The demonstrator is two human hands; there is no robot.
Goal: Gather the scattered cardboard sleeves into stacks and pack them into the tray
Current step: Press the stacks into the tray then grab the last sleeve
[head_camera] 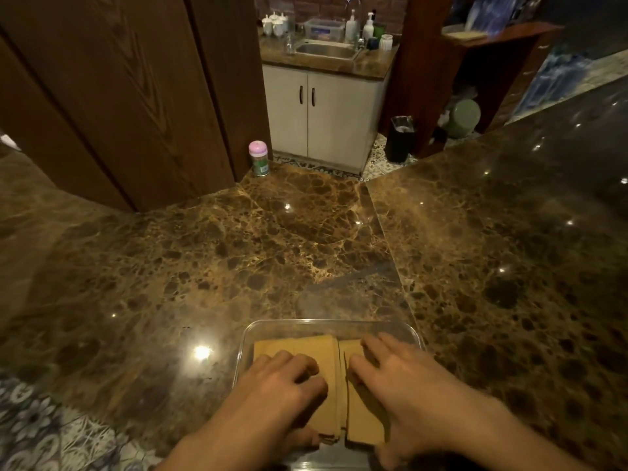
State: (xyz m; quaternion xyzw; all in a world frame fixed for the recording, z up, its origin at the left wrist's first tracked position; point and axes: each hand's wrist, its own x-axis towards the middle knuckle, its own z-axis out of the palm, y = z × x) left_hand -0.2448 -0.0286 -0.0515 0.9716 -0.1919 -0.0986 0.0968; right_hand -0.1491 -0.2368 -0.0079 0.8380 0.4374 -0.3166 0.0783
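- Both hands are down inside a clear tray (326, 321) that sits at the near edge of the desk (238, 260), a little right of its middle.
- Left hand (282, 382): grasping the left stack of cardboard sleeves (306, 346). Its fingers are curled with the knuckles up on top of the stack, and the thumb is tucked in at the stack's near end.
- Right hand (404, 379): released, lying palm down on the right stack of cardboard sleeves (363, 423). Its fingers reach forward fairly straight across the top, their tips near the far end of the stack.
- Brown and flat, the two stacks lie side by side in the tray with their long sides running from near to far. Only a thin dark gap separates them. The left stack looks wider, and its far end stops short of the tray's far wall.
- Dark brown marbled stone forms the glossy desk, with a seam running from the tray towards the far edge.
- A small jar with a pink lid (259, 158) stands at the far edge of the desk, just beside a wooden panel (119, 96).
- Beyond the desk are a steel sink (328, 51) over a white cabinet (339, 120), and a black bin (402, 139) on the tiled floor.
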